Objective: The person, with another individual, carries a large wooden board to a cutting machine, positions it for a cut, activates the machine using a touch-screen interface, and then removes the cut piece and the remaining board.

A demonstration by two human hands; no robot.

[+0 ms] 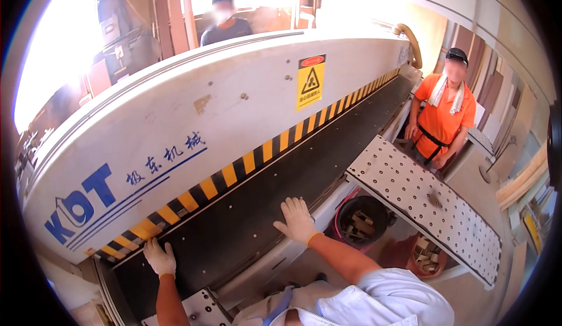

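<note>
My left hand [160,258], in a pale work glove, lies on the near left end of a long black machine bed [257,194]. Its fingertips reach the black-and-yellow striped edge [237,172] under the machine's white cover [234,100]. Farther right, my right hand [295,220], gloved the same way, rests on the bed close to its front edge, fingers stretched out and thumb apart. Neither hand holds anything. A yellow warning sign [311,83] is stuck on the cover.
At the right a white perforated support table [421,200] juts from the bed; a smaller dotted plate [202,309] sits by my left forearm. Wood offcuts fill a black bucket [377,206] and a reddish container [413,263]. A co-worker in orange [448,109] stands right; another person [225,30] is behind the machine.
</note>
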